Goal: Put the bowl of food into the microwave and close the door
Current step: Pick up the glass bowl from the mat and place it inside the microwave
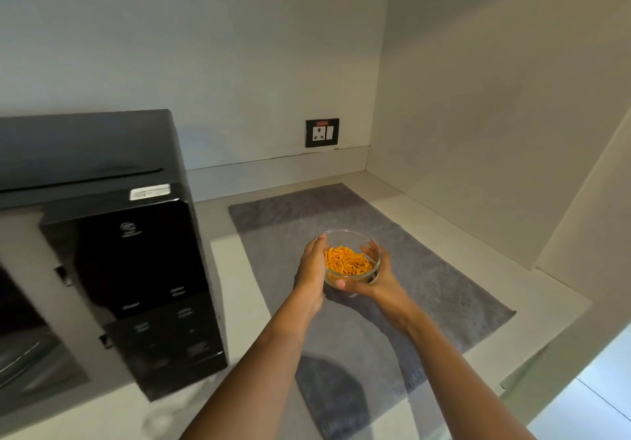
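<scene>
Hands met at the centre of the frame: my left hand (312, 263) and right hand (367, 281) cupped a small glass bowl (353, 258) of orange food (346, 261) from either side. The fingers (370, 247) of the right hand curled over the far rim with the thumb under the near edge; the left palm pressed flat against the bowl's left wall. Whether the bowl was lifted or resting on the grey mat (392, 303) I could not tell.

The microwave (129, 269) stood on the worktop (232, 269) at the left of the frame, its dark control panel toward me and its cavity seemingly open at the far left edge, partly cut off.

I judged the carry as the step in hand. To do it well, I would keep the bowl level, hold both palms firm on the slick glass, swing it left past the control panel, and set it down flat inside before letting go.
</scene>
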### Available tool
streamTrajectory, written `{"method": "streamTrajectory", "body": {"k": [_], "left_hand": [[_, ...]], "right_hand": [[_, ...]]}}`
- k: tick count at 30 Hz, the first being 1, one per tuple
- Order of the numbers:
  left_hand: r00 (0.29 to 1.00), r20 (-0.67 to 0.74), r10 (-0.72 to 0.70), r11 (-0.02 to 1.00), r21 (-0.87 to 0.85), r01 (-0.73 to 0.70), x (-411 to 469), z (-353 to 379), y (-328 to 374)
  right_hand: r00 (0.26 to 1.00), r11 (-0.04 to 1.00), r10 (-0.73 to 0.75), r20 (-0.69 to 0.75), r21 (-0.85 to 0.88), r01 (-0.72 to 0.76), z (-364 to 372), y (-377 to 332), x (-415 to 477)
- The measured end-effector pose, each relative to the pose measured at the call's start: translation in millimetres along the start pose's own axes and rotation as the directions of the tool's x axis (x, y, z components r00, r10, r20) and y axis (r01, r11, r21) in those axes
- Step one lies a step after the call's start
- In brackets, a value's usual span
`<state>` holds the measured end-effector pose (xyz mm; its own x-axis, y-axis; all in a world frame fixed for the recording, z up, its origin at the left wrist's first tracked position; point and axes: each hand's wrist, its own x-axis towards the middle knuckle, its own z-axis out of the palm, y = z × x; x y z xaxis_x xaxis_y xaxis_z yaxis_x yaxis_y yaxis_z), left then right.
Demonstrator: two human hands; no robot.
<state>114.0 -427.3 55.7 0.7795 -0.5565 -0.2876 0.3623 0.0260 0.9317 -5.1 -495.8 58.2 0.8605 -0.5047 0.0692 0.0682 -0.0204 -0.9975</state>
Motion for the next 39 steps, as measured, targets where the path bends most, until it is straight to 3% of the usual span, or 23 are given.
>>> {"method": "streamTrajectory", "body": {"k": [9,20,30,39], "left_hand": [[0.995,-0.046,0.086,0.996,0.014,-0.085,-116,-31,17],[0.965,-0.209,0.161,0.987,0.014,-0.162,-247,-110,30],[0.888,-0.400,0.226,0.971,0.016,-0.240,-303,-226,62],[0.868,-0.455,0.198,0.968,-0.047,-0.246,-306,-344,92]], "right_hand": [[0.997,0.992,-0.060,0.057,-0.110,0.066,35,-28,-81],[0.971,0.995,-0.065,0.230,-0.063,0.082,121,-44,-158],[0.910,0.992,-0.070,0.410,-0.063,0.105,250,-59,-166],[0.856,0.995,-0.053,0.514,-0.042,0.086,366,-58,-148]]}}
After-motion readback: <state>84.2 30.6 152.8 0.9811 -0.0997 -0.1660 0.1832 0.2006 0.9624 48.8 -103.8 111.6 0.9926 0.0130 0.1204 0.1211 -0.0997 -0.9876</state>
